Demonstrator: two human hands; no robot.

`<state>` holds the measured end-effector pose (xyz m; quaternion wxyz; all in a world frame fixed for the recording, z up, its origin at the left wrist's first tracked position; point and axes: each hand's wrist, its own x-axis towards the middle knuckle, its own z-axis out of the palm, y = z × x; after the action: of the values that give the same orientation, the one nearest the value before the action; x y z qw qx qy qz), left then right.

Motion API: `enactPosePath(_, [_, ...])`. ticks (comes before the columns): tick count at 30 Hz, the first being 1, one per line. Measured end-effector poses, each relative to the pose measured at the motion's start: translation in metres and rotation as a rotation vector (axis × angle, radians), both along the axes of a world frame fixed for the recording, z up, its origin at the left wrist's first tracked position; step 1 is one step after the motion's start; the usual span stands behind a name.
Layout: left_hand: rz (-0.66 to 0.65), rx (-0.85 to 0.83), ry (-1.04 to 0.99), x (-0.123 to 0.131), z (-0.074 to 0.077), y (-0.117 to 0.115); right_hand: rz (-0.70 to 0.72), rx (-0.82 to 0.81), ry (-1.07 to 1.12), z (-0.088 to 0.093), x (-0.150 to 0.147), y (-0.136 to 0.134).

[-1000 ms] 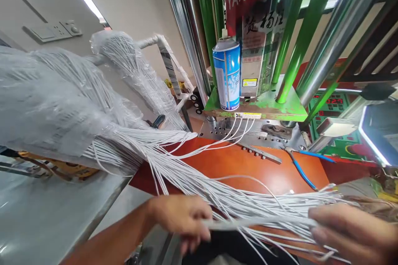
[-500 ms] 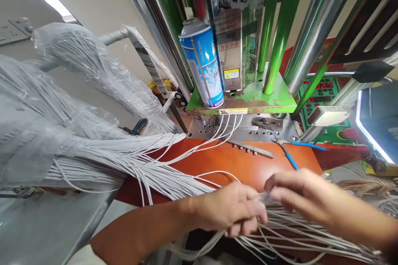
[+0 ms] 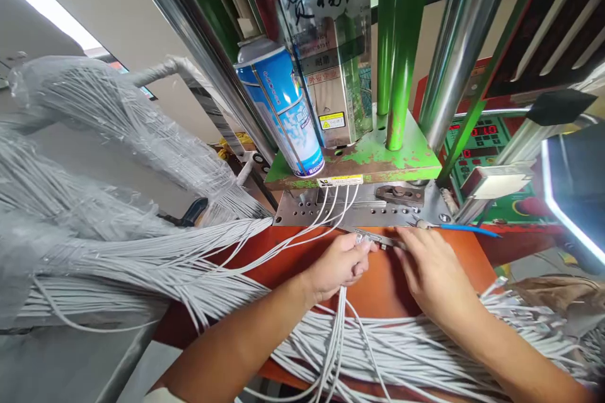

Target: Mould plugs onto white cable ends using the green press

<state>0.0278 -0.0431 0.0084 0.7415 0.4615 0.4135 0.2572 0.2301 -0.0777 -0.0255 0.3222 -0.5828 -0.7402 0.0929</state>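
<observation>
A small bunch of white wires (image 3: 339, 334) is clamped in the left hand (image 3: 338, 267), which is closed just beside a slotted metal strip (image 3: 380, 239) on the orange counter (image 3: 382, 289). The right hand (image 3: 432, 274) is laid open with its fingertips at the strip's right end, so the two hands are held close but apart. More of the wires are spread across the bottom of the frame and fanned out to the left, below plastic-wrapped wire bundles (image 3: 94, 113) at upper left. A thin group is led up to a perforated steel plate (image 3: 302, 209) beneath a green press base (image 3: 378, 164), on which a blue spray can (image 3: 278, 107) is stood. Blue-handled pliers (image 3: 466, 229) are placed at the counter's far edge, and a digital control panel (image 3: 477, 141) is seen at right.
</observation>
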Motion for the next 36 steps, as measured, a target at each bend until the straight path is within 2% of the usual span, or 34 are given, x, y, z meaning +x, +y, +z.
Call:
enactPosePath(2, [0.044,0.053,0.075,-0.005,-0.009,0.002,0.007,-0.001,-0.228,-0.007,0.000,0.003])
enactPosePath(4, [0.069,0.088,0.135,-0.006,-0.013,0.002,0.061,-0.020,-0.287,-0.009,0.000,0.005])
enactPosePath(9, [-0.030,0.041,0.236,-0.005,-0.012,-0.001,0.022,-0.102,-0.176,-0.008,0.000,0.000])
enactPosePath(15, [-0.108,0.076,0.334,-0.002,-0.009,-0.003,0.146,-0.090,-0.258,-0.009,-0.005,-0.001])
enactPosePath(23, [-0.036,0.079,0.385,0.005,-0.004,-0.006,0.140,-0.102,-0.264,-0.009,-0.006,-0.001])
enactPosePath(29, [-0.019,0.083,0.376,0.004,-0.007,-0.009,0.158,-0.105,-0.250,-0.008,-0.006,0.000])
enactPosePath(36, [0.094,0.080,0.291,0.012,-0.012,-0.012,0.167,-0.088,-0.233,-0.009,-0.012,-0.001])
